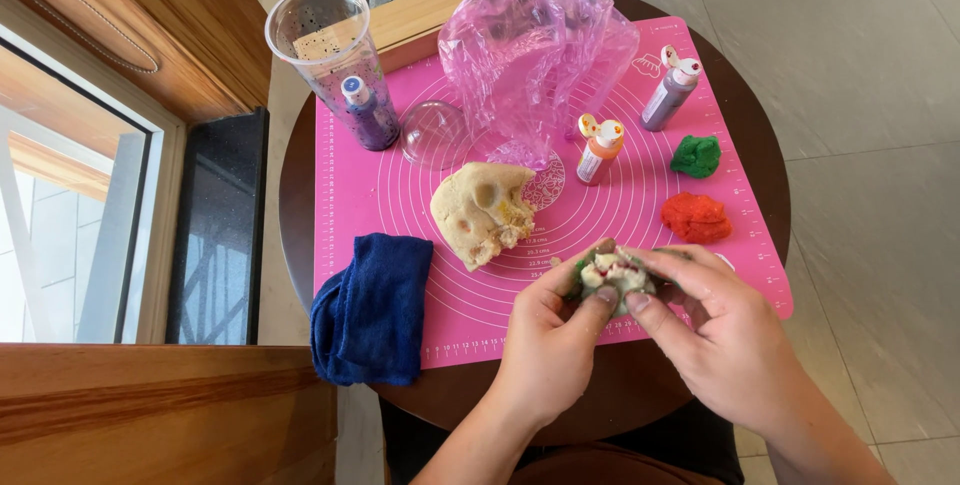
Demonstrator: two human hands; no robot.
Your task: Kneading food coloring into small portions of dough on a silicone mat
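Left hand (555, 330) and right hand (715, 330), fingers clamped together on a white-and-green dough ball (615, 273), pinching it over a pink mat (480, 290)

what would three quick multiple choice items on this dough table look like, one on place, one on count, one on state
1. Where does the blue cloth lie?
A. at the pink mat's left near corner, hanging over the table edge
B. under the pink plastic bag
C. beside the green dough lump

2. How many small colouring bottles are in view?
A. one
B. three
C. five

3. What are the left hand and right hand doing?
A. resting flat on the mat
B. both pinching one dough piece
C. each holding a bottle

Answers: 1 A, the cloth overlaps that corner. 2 B, one bottle stands in the clear cup, two stand on the mat. 3 B, both thumbs and fingers close on the pale piece flecked red and green.
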